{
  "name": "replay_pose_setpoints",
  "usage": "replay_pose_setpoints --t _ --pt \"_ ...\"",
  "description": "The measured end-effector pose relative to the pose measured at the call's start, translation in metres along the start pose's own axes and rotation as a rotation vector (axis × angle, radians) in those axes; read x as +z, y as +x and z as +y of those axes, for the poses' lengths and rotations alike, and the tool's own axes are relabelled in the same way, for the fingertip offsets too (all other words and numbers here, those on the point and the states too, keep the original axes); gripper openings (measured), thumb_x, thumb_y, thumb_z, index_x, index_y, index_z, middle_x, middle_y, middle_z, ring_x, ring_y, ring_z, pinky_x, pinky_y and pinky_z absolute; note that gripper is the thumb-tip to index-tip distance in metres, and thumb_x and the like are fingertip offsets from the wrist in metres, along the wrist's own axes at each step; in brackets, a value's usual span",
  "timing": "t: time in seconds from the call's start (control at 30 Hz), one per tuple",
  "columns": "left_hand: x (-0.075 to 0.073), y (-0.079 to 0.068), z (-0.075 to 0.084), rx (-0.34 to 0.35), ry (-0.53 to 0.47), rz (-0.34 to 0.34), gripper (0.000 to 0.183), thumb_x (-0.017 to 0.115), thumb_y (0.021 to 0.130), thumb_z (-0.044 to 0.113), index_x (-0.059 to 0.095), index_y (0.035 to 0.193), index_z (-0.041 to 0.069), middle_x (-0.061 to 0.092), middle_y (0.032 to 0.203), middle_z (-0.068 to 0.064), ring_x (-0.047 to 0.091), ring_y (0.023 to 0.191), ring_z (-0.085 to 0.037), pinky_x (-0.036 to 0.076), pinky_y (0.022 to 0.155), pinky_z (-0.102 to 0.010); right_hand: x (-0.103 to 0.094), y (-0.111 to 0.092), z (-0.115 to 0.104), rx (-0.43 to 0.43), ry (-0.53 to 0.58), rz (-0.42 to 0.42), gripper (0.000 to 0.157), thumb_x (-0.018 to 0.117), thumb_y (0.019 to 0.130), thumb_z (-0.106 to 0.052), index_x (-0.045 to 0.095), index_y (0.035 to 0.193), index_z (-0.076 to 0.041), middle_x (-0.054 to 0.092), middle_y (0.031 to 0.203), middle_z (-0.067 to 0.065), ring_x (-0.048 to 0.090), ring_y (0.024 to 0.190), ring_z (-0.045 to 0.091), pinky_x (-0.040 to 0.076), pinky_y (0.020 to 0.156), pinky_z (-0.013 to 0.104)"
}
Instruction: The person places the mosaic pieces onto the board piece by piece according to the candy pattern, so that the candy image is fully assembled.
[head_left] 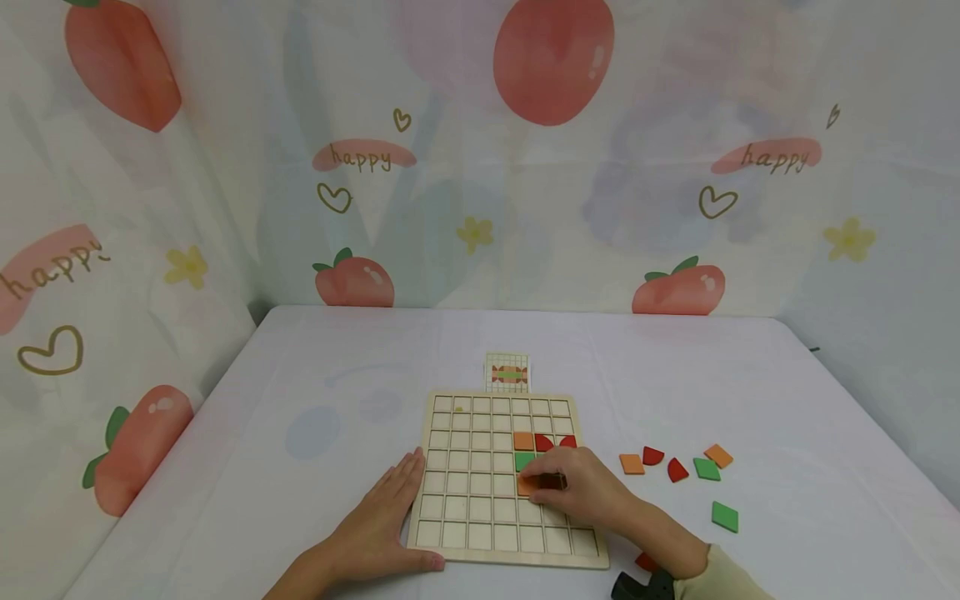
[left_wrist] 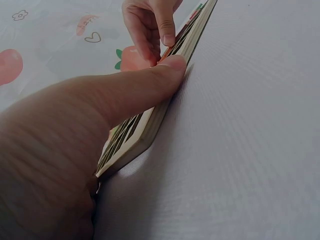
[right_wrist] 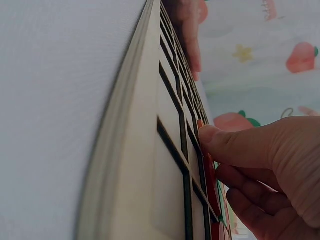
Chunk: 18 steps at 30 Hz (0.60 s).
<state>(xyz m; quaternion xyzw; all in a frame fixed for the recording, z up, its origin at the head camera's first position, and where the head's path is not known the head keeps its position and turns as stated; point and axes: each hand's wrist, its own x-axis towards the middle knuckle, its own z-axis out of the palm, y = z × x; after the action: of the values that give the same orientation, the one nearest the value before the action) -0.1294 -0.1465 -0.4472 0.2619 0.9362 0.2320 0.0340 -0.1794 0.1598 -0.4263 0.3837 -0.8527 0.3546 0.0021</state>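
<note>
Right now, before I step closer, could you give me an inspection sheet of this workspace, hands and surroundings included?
Surface: white table.
Job's things: wooden grid board bearing an orange square, a green tile and red pieces; pattern card behind it; loose tiles, orange, red and green, to its right.
Clutter: black object by the right sleeve, partly out of view.
Hands: left hand rests against the board, thumb at its near edge; right hand pinches an orange tile at the board.
Cables: nothing seen.
Surroundings: backdrop printed with fruit, hearts, flowers and "happy".
</note>
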Motion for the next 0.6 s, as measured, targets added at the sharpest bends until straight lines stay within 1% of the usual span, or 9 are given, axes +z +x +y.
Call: replay_pose_setpoints --t 0.33,0.43,0.6 --pt "0.001 0.000 0.000 0.007 0.001 0.006 0.118 0.055 0.068 0.076 0.012 0.146 -0.002 0.009 0.152 -0.012 0.008 0.138 -0.024 0.014 0.109 -0.043 -0.004 -0.001 -0.002 0.015 -0.017 0.006 0.022 0.074 0.078 -0.013 0.070 0.099 -0.011 0.066 0.096 -0.005 0.059 0.089 0.009 0.051 0.073 0.025" --pt "0.001 0.000 0.000 0.011 -0.003 0.004 0.117 0.055 0.069 0.075 0.012 0.146 -0.002 0.009 0.152 -0.012 0.008 0.138 -0.024 0.014 0.109 -0.043 -0.006 -0.002 0.000 0.017 -0.024 0.009 0.022 0.074 0.078 -0.014 0.071 0.099 -0.011 0.067 0.097 -0.006 0.060 0.091 0.010 0.051 0.075 0.026" --pt "0.000 -0.001 0.000 0.006 -0.010 -0.003 0.117 0.055 0.069 0.075 0.012 0.146 -0.002 0.009 0.152 -0.012 0.008 0.138 -0.024 0.014 0.109 -0.043 -0.015 -0.006 0.003 0.063 -0.040 0.029 0.023 0.075 0.077 -0.012 0.071 0.099 -0.010 0.067 0.097 -0.005 0.060 0.092 0.011 0.051 0.078 0.030"
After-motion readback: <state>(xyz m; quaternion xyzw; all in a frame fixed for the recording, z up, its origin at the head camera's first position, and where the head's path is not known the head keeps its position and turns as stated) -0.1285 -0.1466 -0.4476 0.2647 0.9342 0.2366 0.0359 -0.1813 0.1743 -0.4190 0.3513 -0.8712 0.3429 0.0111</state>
